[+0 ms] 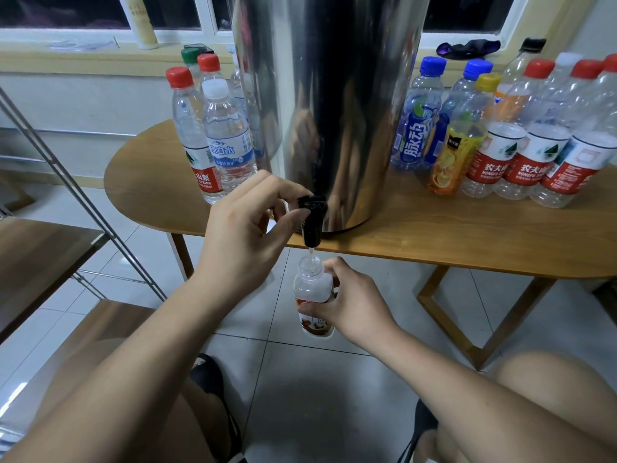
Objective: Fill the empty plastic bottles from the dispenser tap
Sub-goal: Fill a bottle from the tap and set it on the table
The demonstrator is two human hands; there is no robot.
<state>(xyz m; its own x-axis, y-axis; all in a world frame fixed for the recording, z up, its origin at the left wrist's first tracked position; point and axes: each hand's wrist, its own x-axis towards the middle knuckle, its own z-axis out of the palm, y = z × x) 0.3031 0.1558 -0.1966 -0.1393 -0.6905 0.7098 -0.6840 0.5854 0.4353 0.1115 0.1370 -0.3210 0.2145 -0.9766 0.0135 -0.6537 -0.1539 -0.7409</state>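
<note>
Steel is filling the top of your view: the dispenser is standing at twelve o'clock on the wooden table, its base near the front edge. Your left hand is reaching up to the black tap at the dispenser's foot, thumb and forefinger closed on the tap's lever while the other fingers are curling loosely beneath. Your right hand is wrapping around a small uncapped bottle, gripping it from the three o'clock side and holding it upright below the table edge, its open mouth sitting directly under the spout. A thin stream of water is running from the spout into the neck (how full the bottle is, you cannot tell past its label).

At ten o'clock from the tap, a cluster of capped bottles is standing on the table, red, white and green caps among them. At two o'clock, a larger group is crowding the right side of the table: blue caps nearest the dispenser, a yellow-capped one with an orange label just beside them, then several with red and white labels. Your knees are showing at five and seven o'clock above the grey tiled floor.
</note>
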